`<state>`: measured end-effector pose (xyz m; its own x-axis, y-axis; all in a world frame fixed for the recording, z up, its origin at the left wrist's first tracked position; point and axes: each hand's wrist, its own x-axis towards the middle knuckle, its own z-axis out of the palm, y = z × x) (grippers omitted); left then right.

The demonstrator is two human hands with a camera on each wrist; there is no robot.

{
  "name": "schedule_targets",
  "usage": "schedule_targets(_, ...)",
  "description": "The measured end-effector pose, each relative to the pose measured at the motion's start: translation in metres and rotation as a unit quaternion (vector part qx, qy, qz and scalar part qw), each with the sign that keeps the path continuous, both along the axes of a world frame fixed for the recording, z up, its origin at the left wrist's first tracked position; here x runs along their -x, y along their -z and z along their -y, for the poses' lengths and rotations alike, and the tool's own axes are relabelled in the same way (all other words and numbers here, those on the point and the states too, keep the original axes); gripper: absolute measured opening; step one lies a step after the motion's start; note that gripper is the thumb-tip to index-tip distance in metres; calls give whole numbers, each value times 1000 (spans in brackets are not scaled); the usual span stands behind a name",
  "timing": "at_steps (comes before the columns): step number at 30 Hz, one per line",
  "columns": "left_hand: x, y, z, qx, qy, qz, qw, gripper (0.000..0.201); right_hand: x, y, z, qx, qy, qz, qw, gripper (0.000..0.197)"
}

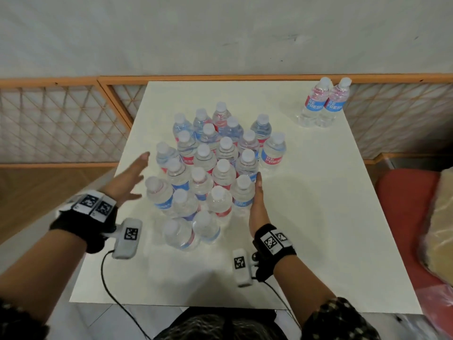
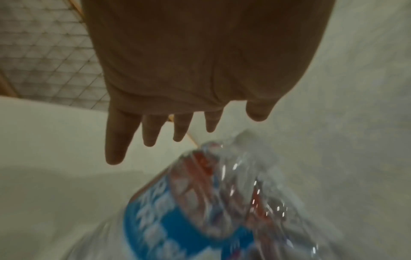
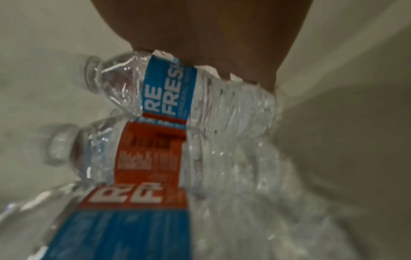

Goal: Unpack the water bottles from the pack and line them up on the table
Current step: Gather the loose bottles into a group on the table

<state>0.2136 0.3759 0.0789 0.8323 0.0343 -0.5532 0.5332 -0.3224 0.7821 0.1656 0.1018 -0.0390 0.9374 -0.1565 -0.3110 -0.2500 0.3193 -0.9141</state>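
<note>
Several clear water bottles (image 1: 208,168) with blue and red labels stand upright in a tight cluster on the middle of the white table (image 1: 306,217). Two more bottles (image 1: 323,104) stand side by side at the far right corner. My left hand (image 1: 137,175) hovers open, fingers spread, just left of the cluster and apart from it. My right hand (image 1: 257,192) lies flat, fingers straight, against the cluster's right side. The left wrist view shows my left hand (image 2: 155,126) spread above a blurred bottle (image 2: 200,211). In the right wrist view my right hand (image 3: 200,35) presses on a blue-labelled bottle (image 3: 169,88).
A wooden lattice fence (image 1: 61,119) runs behind and left of the table, under a pale wall. A red chair (image 1: 402,192) with a plastic-wrapped bundle (image 1: 441,229) stands at the right. Bare tabletop lies right of the cluster and along the near edge.
</note>
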Motion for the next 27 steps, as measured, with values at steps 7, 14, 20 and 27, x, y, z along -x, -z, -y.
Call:
schedule_targets(7, 6, 19, 5, 97, 54, -22, 994, 84, 0, 5, -29, -31, 75, -24, 996, 57)
schedule_targets(14, -4, 18, -1, 76, 74, -22, 994, 63, -7, -3, -58, -4, 100, -34, 994, 91)
schedule_targets(20, -7, 16, 0, 66, 74, -21, 995, 72, 13, -14, -48, 60, 17, -28, 998, 73)
schedule_targets(27, -3, 20, 3, 69, 66, -17, 995, 63, 60, -32, -62, 26, -80, -56, 995, 148)
